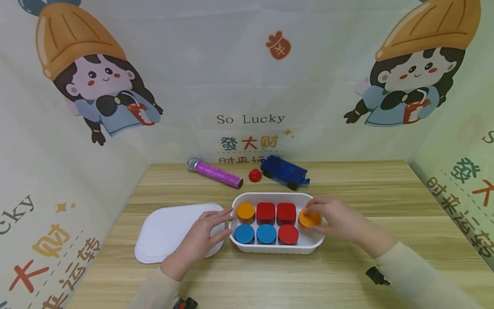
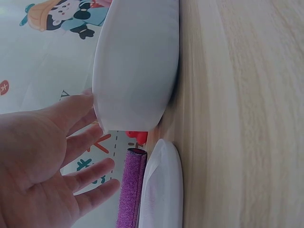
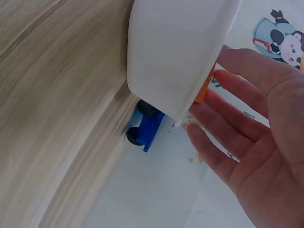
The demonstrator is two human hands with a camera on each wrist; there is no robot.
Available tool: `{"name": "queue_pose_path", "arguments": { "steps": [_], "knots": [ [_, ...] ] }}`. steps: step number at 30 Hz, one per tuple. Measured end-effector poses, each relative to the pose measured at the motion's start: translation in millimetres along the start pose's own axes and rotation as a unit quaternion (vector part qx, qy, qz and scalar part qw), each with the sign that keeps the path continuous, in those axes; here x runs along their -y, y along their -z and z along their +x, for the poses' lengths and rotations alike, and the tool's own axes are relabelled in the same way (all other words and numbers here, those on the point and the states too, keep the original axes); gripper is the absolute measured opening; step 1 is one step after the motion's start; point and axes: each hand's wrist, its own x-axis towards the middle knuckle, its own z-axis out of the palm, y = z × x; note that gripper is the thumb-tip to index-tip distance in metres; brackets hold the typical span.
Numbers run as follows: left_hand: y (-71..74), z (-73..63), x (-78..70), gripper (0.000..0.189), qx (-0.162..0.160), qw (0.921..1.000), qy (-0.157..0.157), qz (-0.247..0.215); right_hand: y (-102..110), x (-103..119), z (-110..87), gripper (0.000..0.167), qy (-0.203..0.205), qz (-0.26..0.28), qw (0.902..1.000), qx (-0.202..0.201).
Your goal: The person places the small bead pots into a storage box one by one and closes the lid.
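Note:
A white oval-ended tub [image 1: 270, 250] stands on the table with several blocks inside. Its back row shows an orange round block [image 1: 245, 212] and two red square blocks [image 1: 266, 212]. In front are two blue round blocks [image 1: 266, 234] and a red round block [image 1: 288, 234]. At the tub's right end my right hand [image 1: 333, 216] pinches another orange round block [image 1: 310, 220], which shows just above the rim in the right wrist view. My left hand [image 1: 202, 234] touches the tub's left end, fingers spread and fairly straight, holding nothing.
A white lid [image 1: 170, 231] lies left of the tub, partly under my left hand. Behind the tub lie a purple glittery microphone [image 1: 216, 172], a small red piece [image 1: 255, 175] and a blue toy cart [image 1: 284, 171]. A printed cloth [image 1: 247, 86] hangs around the table.

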Motion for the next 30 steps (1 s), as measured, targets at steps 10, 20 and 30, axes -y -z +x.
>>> {"name": "queue_pose_path", "arguments": {
  "steps": [10,20,30],
  "knots": [
    [-1.3,0.3,1.5,0.040,-0.007,0.9999,-0.010,0.003,-10.3,1.0,8.6,0.031,-0.025,-0.016,0.9990,0.035],
    [-0.6,1.0,-0.6,0.041,-0.005,0.9999,-0.010,0.002,-14.2,-2.0,11.5,0.030,-0.037,-0.023,0.9974,0.057],
    [-2.0,0.7,3.0,0.039,-0.015,0.9996,-0.022,0.006,-16.9,1.3,3.1,0.034,-0.031,-0.034,0.9987,0.020]
  ]
}}
